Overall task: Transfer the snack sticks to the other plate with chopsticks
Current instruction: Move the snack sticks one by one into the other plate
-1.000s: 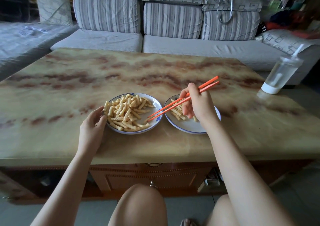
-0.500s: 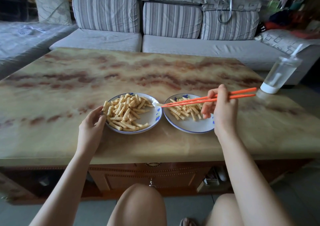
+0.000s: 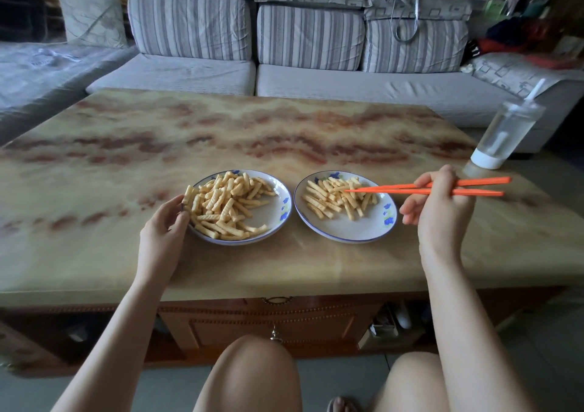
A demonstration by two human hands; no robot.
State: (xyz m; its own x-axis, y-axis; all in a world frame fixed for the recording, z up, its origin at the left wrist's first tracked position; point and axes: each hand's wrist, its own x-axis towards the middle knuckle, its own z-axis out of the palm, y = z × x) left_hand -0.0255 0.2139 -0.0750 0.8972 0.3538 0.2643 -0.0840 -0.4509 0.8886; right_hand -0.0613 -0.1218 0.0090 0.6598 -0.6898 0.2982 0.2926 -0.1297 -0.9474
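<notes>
my right hand [image 3: 442,209] is curled around the chopsticks [image 3: 426,188], thumb and fingers pinching them near their back half, just to the right of the right plate [image 3: 363,234]. the chopsticks lie almost level, pointing left, and their tips come close together over the sticks [image 3: 335,198] in that plate; i cannot tell whether a stick is caught between the tips or the tips only rest on the pile

my left hand [image 3: 164,225] lies on the table [image 3: 284,269], fingers loosely bent, fingertips touching the left rim of the left plate [image 3: 275,222]. it pinches nothing that i can see, it just steadies the rim

the left plate stands just beside the right plate, the two rims near but apart. it holds the larger heap [image 3: 226,206], crinkled yellow pieces piled toward its left side, one standing against the rim next to my fingers. the right plate holds fewer pieces, scattered over its far and left part, with bare white at its near side. both plates are white with a blue edge and blue flowers

well to the right of the right plate, at the far corner of the table, a clear cup [image 3: 502,133] with a straw stands. beyond the table is a grey striped sofa [image 3: 309,38]. my bare knees show below the table's near edge
</notes>
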